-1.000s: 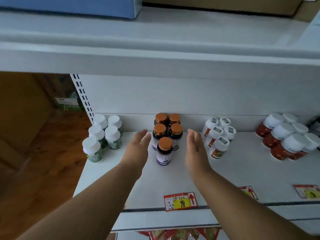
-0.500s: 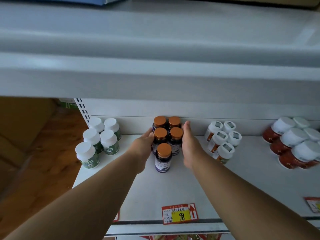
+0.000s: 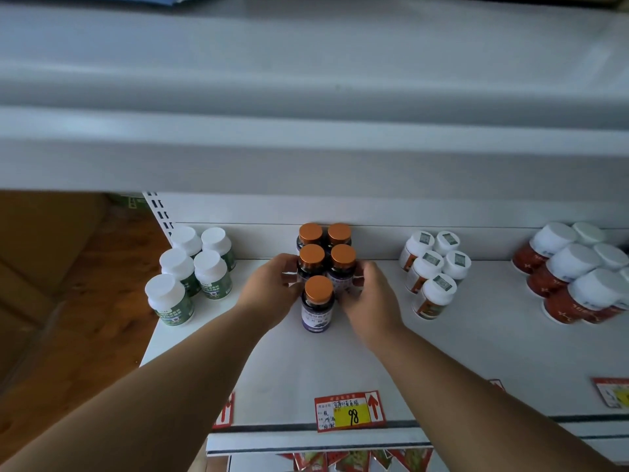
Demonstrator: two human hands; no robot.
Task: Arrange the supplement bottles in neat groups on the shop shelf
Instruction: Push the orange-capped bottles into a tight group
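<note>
Squaring up the orange-capped group is the step I judge to be in hand. From the head view, my left hand (image 3: 272, 287) curls its fingers round the left side of the cluster, at the middle-row bottle (image 3: 311, 264), and my right hand (image 3: 369, 294) wraps the right side at its neighbour (image 3: 343, 265). Both sets of fingers are bent against the dark bottle bodies, not spread; their tips are hidden behind the bottles, so I cannot tell how hard they press.

The orange caps (image 3: 325, 257) stand in two pairs against the back wall, with a single front bottle (image 3: 318, 306) centred ahead of them, between my wrists, on the shelf (image 3: 459, 352). The green bottles (image 3: 194, 270) stand well apart to the left, the white-and-orange ones (image 3: 434, 270) to the right, and the red jars (image 3: 575, 274) further right. A price tag (image 3: 349, 410) sits on the front edge.

Next, I think, comes a gentle squeeze inward to close any gaps, without toppling the front bottle.
</note>
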